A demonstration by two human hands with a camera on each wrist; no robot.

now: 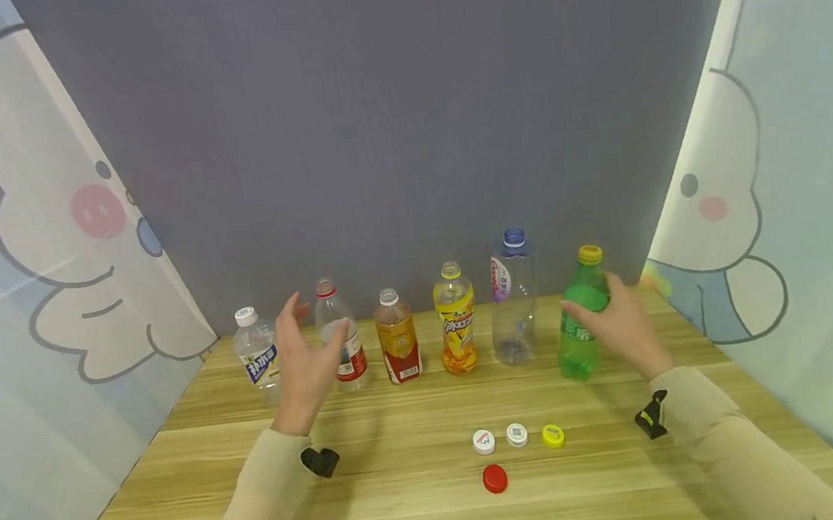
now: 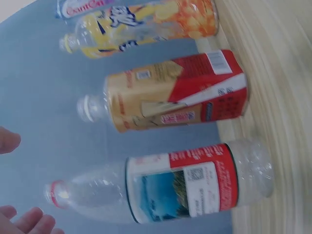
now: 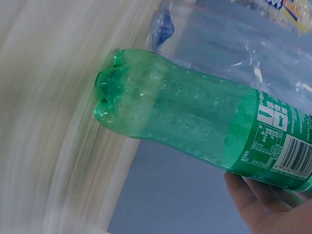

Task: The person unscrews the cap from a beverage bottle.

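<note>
Backdrop [image 1: 404, 127]: grey cloth behind a wooden table [image 1: 395, 505].
Green bottle [image 1: 578, 355]: yellow-topped, at the row's right end.
Right hand [image 1: 620, 326]: clasped on the green bottle.
Bare-necked, leftward from it: blue-necked bottle [image 1: 516, 321], yellow bottle [image 1: 457, 323], brown bottle [image 1: 398, 341], red-ringed bottle [image 1: 352, 362].
Loose caps [image 1: 494, 478]: two white, one yellow, one red, nearer the person than the green bottle.
Left hand [image 1: 309, 362]: fingers apart, nothing held, well left of the green bottle.
White-capped bottle [image 1: 258, 357]: farthest left of it.
Capped: two bottles; four bare, so apparently partway.
</note>
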